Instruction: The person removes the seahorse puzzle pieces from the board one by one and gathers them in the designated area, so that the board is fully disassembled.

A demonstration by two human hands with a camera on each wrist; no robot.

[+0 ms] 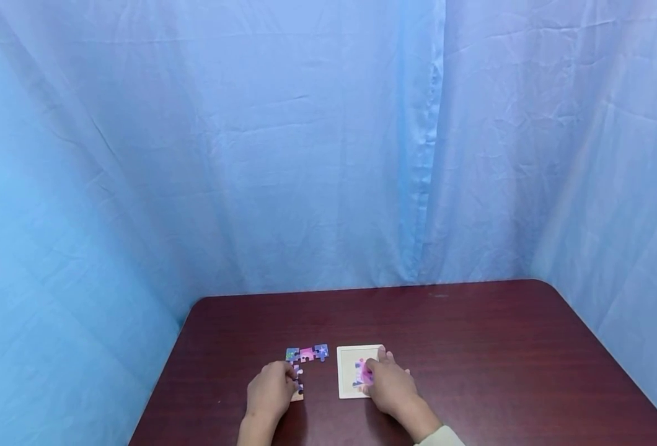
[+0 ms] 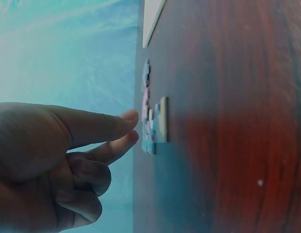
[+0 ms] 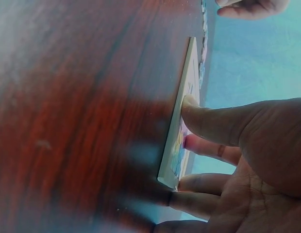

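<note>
We saw a blue curtain (image 1: pixel 284 155) behind and on both sides of a dark red-brown surface (image 1: pixel 462 347). At its near side, we found the left hand (image 1: pixel 269 390) over loose pieces, its thumb and forefinger reaching toward each other with nothing visible between them and its other fingers curled in. The right hand (image 1: pixel 392 384) spread over the right part of a pale tray, its forefinger touching the pieces inside and its thumb at the near rim; we could not tell whether it pinched anything.

The tray (image 1: pixel 347 371) lay flat, just right of the loose pieces. It looked roughly square, its sides running left-right and near-far, so we made out no clear long axis.

Left of it, 3 loose pieces formed a far row (image 1: pixel 306 354) whose long axis ran left-right, its right end slightly farther away. From its left end, more near pieces (image 1: pixel 298 396) trailed toward us, partly hidden.

Inside the tray, a patch of laid pieces (image 1: pixel 359 375) sat right of its middle, partly covered; we could not tell which way its picture pointed. We judged the puzzle partly done: the tray's left and far parts remained bare, and at least the loose pieces were left to place.
</note>
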